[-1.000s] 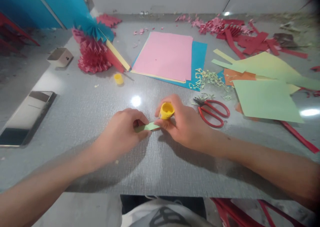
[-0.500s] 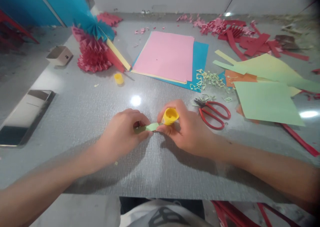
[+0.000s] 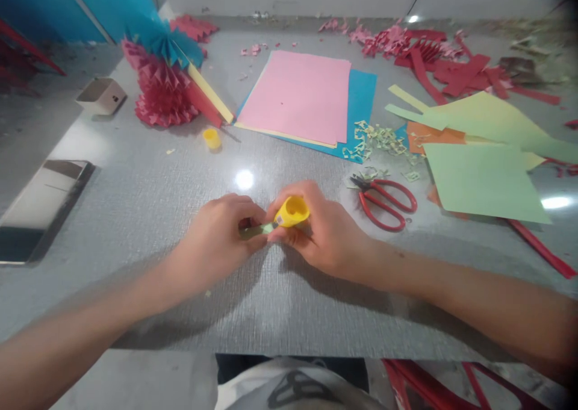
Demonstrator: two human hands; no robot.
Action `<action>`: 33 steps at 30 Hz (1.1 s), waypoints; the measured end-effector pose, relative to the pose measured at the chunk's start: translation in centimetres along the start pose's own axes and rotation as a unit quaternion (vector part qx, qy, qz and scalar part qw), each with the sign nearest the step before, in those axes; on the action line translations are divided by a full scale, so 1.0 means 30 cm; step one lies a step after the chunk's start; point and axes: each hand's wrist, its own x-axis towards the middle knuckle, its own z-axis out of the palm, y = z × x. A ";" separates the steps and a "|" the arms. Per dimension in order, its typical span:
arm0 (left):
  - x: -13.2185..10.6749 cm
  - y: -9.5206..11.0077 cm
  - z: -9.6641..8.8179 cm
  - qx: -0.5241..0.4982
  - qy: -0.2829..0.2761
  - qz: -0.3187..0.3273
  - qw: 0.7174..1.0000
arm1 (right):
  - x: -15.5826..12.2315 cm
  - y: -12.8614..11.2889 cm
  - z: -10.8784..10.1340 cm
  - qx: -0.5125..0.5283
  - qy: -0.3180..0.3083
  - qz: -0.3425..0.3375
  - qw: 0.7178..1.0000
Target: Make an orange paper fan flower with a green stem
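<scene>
Yellow plastic cap point(image 3: 291, 211) shifted left since earlier, now touching green paper strip point(image 3: 255, 231) above table centre. Right hand point(image 3: 325, 232) closed on cap; left hand point(image 3: 217, 241) pinches strip. Red-handled scissors point(image 3: 383, 202) lie right, apart.

The left hand point(image 3: 217, 244) and right hand point(image 3: 323, 229) hide most of the green paper strip point(image 3: 255, 231) — where it meets the yellow cap point(image 3: 291, 211) cannot be seen. The pale paper scraps point(image 3: 379, 139) are too small to make out — the white top point(image 3: 293, 386) is cut off below.

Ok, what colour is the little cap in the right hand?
The cap is bright yellow, and it shows best in the head view.
</scene>
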 end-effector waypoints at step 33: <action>-0.002 -0.012 0.012 -0.012 0.019 0.017 1.000 | -0.002 0.017 0.007 0.038 0.024 0.005 0.999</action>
